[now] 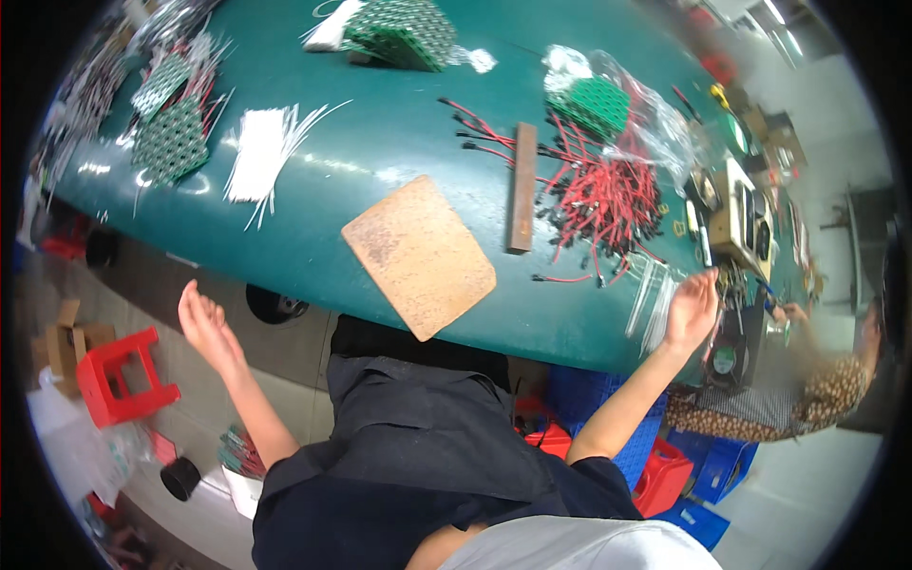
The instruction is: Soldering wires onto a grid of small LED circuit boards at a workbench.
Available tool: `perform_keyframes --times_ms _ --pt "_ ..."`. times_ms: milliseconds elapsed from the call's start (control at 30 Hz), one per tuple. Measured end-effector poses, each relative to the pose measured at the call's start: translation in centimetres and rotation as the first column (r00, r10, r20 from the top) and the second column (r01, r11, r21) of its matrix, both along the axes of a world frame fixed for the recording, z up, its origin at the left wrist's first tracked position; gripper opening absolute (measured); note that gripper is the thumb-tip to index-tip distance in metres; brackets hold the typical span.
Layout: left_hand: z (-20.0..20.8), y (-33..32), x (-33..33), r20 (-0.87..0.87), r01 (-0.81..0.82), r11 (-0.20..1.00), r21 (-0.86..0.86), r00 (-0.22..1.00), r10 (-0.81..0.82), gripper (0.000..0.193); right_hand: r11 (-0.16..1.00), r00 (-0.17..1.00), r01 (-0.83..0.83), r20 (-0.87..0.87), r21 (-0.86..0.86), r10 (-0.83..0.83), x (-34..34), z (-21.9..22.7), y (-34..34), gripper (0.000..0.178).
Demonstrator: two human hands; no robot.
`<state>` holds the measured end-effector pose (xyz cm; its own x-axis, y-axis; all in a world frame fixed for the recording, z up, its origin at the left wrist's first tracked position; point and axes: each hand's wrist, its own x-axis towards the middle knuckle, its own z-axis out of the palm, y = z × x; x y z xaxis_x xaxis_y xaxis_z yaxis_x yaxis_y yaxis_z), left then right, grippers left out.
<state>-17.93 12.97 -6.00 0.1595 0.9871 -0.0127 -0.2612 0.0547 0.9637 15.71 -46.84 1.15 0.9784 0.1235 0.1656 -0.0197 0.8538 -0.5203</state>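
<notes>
My left hand [209, 328] hangs in the air off the table's front edge, palm up. Its fingers are loosely bent and nothing shows in it. On the right, my right hand [693, 311] is raised by the table edge, also loosely bent, with no thing visible in it. Beside it lie thin clear strips [652, 302]. Between the hands a worn tan board [421, 256] rests at a slant on the green table [313, 223]. A brown bar [522, 187] lies right of the board, next to a heap of red cables with black connectors [608, 204].
White cable ties [258, 155] lie in a bundle at left. Green perforated blocks [399, 33] stand at the back; another green block [594, 106] sits among plastic bags. A red stool [123, 377] is on the floor at left. At far right another person [826, 394] works with tools.
</notes>
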Motion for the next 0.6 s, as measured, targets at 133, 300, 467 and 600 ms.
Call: perform_keyframes --times_ms 133,300,467,600 --pt "0.0 0.6 -0.6 0.382 0.1 0.981 -0.166 0.924 -0.03 0.015 0.406 0.943 0.109 0.223 -0.907 0.246 5.0 6.3 17.6 0.037" --pt "-0.6 -0.2 -0.6 0.262 0.023 0.998 -0.056 0.965 -0.008 0.005 -0.316 0.406 0.914 0.542 -0.256 0.736 21.2 1.8 21.0 0.051" --pt "-2.2 0.3 -2.4 -0.343 -0.105 0.892 0.441 0.898 0.275 0.012 -0.543 0.612 0.783 0.227 -0.303 0.757 25.2 1.0 18.3 0.04" --pt "1.0 -0.3 -2.0 -0.525 -0.038 0.79 0.611 0.728 0.441 0.007 -0.475 0.49 0.868 0.419 -0.148 0.765 22.1 3.2 18.8 0.034"
